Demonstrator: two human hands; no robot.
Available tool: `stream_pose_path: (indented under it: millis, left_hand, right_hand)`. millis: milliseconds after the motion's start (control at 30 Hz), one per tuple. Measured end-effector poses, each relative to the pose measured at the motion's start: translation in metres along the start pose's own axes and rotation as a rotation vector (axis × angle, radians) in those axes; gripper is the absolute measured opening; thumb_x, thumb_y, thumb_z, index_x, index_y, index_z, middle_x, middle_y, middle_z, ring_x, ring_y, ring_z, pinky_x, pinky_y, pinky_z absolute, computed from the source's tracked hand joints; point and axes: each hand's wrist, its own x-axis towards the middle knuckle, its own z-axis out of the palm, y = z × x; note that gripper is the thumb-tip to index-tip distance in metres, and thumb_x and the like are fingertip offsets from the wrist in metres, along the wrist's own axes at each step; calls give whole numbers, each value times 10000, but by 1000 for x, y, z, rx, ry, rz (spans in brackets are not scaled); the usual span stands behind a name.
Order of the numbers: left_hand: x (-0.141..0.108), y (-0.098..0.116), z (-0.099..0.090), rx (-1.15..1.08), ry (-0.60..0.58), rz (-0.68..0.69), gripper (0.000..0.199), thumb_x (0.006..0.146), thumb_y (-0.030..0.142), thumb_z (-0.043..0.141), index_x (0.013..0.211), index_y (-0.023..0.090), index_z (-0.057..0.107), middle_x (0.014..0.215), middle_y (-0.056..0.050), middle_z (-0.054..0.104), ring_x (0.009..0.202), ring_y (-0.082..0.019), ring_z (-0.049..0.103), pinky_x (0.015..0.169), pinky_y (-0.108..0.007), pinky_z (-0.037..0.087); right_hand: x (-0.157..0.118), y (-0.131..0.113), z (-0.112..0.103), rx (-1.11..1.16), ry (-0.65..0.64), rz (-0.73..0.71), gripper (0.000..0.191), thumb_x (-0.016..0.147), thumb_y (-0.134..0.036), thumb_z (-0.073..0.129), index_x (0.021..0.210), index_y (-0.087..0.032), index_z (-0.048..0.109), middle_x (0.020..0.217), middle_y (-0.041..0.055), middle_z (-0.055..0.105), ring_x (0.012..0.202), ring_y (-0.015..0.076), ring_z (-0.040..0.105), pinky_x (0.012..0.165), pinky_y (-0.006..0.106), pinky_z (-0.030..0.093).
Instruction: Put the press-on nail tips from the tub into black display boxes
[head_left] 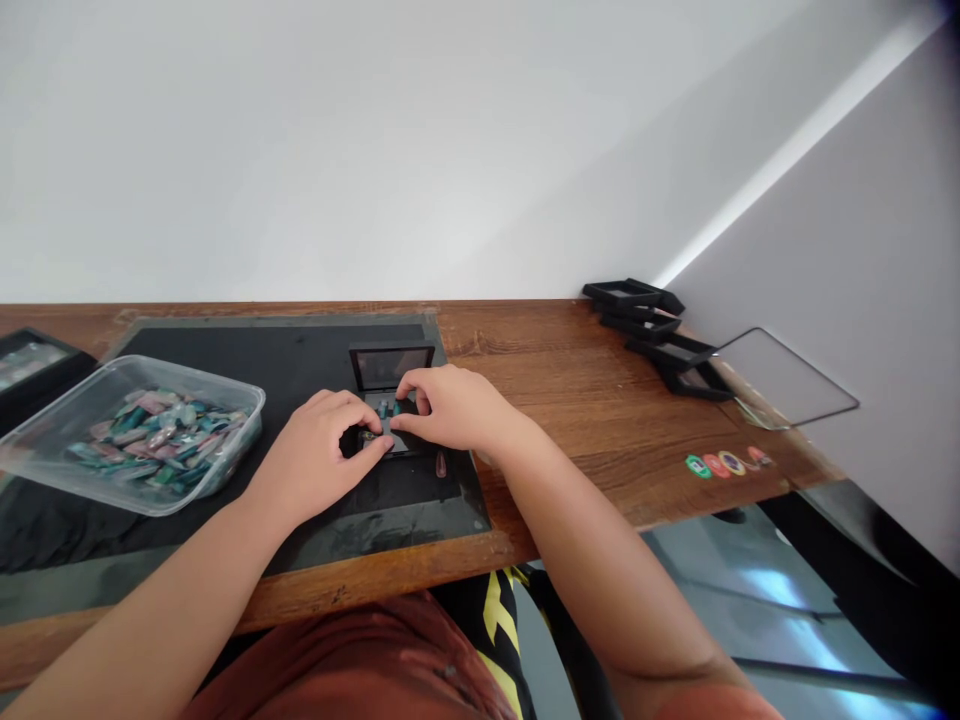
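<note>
A small black hinged case (392,366) stands on the dark mat with its lid raised, its tray partly hidden by my fingers. At the tray's left, my left hand (322,450) curls thumb and forefinger round a small dark shiny stone (367,437). From the right, my right hand (454,408) reaches in, its thumb and forefinger closed about a small teal stone (397,408). Beside that lies another bluish stone (383,410) in the tray. A pink elongated stone (441,464) rests on the mat just right of the case's front.
A clear plastic tub (259,400) of mixed teal and pink stones is on the left. Behind it sits a black framed box (75,362). Several black cases (637,320) and a thin wire frame (817,415) are at the right, with round stickers (731,462) near the table edge.
</note>
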Motion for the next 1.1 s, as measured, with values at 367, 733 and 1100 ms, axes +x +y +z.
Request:
stream_pose_path:
  millis: [367, 733, 1100]
  left_hand:
    - [0, -1, -2, 26, 21, -55, 161, 901, 379, 617, 941, 230, 662, 951, -60, 697, 942, -262, 595, 839, -404, 468]
    - [-1, 0, -2, 67, 14, -193, 286, 877, 509, 629, 980, 244, 660, 867, -20, 672, 773, -216, 620, 690, -336, 450]
    - [1, 1, -3, 21, 8, -247, 286, 877, 513, 630, 969, 252, 702, 863, -25, 714, 788, -228, 647, 701, -342, 462]
  right_hand:
    - [0, -1, 1, -25, -5, -3, 292, 835, -431, 758, 1053, -236, 751, 928, 13, 756, 763, 153, 625, 658, 282, 363]
    - [2, -3, 7, -92, 37, -13, 325, 837, -485, 750, 1047, -237, 761, 984, 45, 769, 927, 218, 681, 727, 301, 432]
    - [4, -2, 6, -97, 37, -36, 242, 876, -403, 729, 1043, -232, 770, 944, 32, 769, 917, 214, 675, 723, 305, 418]
